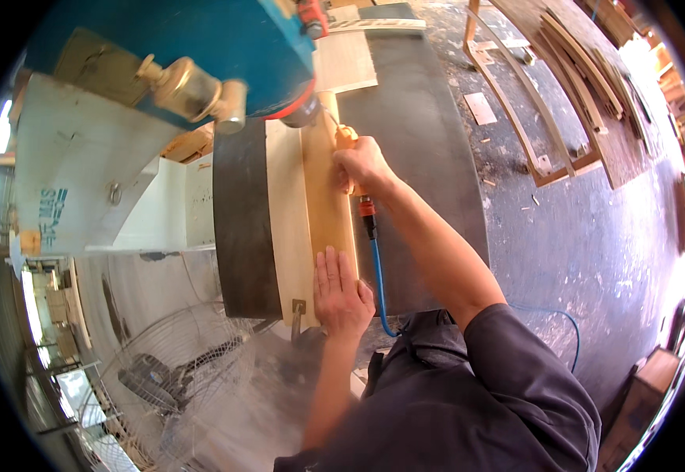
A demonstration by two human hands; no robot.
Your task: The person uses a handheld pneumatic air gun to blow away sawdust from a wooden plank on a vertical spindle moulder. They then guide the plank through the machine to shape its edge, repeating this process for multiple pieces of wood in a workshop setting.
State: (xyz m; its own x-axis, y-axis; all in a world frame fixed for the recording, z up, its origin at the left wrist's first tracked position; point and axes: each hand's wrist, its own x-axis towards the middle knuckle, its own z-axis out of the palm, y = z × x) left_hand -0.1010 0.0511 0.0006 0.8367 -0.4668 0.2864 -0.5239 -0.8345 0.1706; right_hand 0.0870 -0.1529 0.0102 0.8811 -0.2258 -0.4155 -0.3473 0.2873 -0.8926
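My right hand (368, 167) is wrapped round an orange air blow gun (346, 138), with a blue hose (378, 275) running from its red and black coupling. The gun's thin nozzle points toward the far end of a long wooden board (327, 204), close beneath the machine's head. My left hand (341, 297) lies flat on the near end of this board, fingers stretched forward. Along the board's left side runs a paler wooden strip (286, 204), held at its near end by a metal clamp (298, 307). Both rest on a dark machine table (425, 118).
A blue machine head (201, 47) with a brass-coloured fitting (177, 88) overhangs the board's far end. At the lower left stands a wire-caged fan (158, 370). To the right, a wooden frame (515, 118) and stacked strips (582, 71) lie above the floor.
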